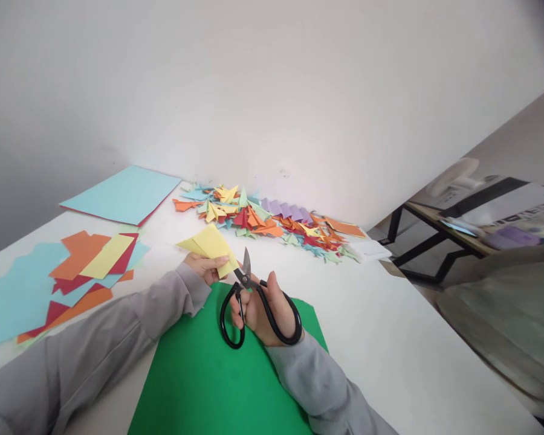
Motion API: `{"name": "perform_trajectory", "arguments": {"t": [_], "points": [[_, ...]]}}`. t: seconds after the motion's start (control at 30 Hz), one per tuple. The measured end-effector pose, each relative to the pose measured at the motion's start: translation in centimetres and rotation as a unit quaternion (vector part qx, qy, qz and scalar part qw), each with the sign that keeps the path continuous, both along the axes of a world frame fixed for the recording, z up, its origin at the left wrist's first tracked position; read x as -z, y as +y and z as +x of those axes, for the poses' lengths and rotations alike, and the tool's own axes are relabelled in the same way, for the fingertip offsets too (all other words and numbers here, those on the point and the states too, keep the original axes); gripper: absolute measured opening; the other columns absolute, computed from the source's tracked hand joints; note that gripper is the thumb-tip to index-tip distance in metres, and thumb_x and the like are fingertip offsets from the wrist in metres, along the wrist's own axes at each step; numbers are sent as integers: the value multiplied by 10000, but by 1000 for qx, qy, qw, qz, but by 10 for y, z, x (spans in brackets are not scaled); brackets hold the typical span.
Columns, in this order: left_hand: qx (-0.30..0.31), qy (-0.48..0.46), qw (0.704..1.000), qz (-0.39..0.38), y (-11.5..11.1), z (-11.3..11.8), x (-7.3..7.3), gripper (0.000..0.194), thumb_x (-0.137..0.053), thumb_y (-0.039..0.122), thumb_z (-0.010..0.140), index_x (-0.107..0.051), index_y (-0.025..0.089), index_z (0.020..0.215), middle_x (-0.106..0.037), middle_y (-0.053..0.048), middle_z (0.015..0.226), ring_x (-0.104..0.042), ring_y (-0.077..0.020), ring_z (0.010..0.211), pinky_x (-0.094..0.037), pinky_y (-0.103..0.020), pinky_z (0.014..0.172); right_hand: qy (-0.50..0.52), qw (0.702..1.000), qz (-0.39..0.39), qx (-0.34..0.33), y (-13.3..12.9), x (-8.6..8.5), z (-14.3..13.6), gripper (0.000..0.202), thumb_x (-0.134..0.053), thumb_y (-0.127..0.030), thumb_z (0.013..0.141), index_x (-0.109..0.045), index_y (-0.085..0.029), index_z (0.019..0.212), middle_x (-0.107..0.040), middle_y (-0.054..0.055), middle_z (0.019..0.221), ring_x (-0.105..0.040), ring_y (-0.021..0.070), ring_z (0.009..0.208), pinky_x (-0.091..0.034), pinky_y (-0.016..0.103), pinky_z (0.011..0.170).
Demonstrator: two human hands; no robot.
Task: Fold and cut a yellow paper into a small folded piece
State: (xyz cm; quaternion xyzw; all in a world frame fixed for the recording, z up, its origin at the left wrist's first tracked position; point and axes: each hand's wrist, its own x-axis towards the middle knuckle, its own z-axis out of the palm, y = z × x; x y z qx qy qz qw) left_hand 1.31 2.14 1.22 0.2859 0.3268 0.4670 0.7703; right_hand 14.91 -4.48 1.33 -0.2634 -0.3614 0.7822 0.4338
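Yellow paper [211,244], in what look like overlapping layers, is pinched in my left hand [207,266] above the far end of a green sheet [199,368]. My right hand [265,311] has its thumb and fingers through the black handles of a pair of scissors [245,277]. The handles are spread and the blades stand apart at the paper's right edge. Whether the lower blade touches the paper or passes behind it, I cannot tell.
Loose cut papers [90,260] in several colours lie at the left. Behind them rests a large light blue sheet [127,193]. A heap of folded paper pieces [254,220] lines the wall [272,90]. At the right stands another table [453,229].
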Motion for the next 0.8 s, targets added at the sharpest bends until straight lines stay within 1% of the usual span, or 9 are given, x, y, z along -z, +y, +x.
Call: {"name": "perform_trajectory", "arguments": {"t": [0.23,0.43,0.57,0.67,0.8], "points": [[-14,6,1000,-19,1,3,1,128,-558,-16,677,-613,71,601,-651,-83,529,-575,-118,439,-430,-179,381,27,1000,-6,10,0,0,-3,707,-446,-670,682,-378,-200,1205,-550,-27,558,-505,141,419,-286,227,418],[-63,-5,996,-61,4,1,-1,108,-577,-21,663,-597,77,622,-636,-49,532,-584,-114,459,-457,-185,391,16,1000,2,14,-3,2,-4,678,-423,-663,702,-399,-196,1193,-549,-25,563,-496,130,408,-290,232,422],[-44,7,997,-69,4,-2,-4,93,-583,-21,656,-595,66,625,-641,-62,549,-580,-111,452,-458,-182,385,8,1000,-1,9,-3,3,-3,698,-413,-674,697,-387,-205,1214,-552,-22,565,-492,132,407,-298,236,427],[-41,12,998,-55,5,-3,-1,98,-577,-19,659,-598,65,613,-641,-64,539,-549,-94,411,-440,-176,366,20,1000,-5,4,-3,2,-2,704,-428,-664,698,-368,-204,1227,-552,-24,555,-500,140,409,-298,234,424],[-20,19,999,-31,9,-6,2,86,-609,-12,629,-610,70,604,-641,-73,523,-552,-107,419,-430,-181,368,25,1000,-5,-7,-3,1,-1,726,-420,-663,704,-343,-193,1251,-552,-24,544,-512,149,415,-315,238,429]]}}
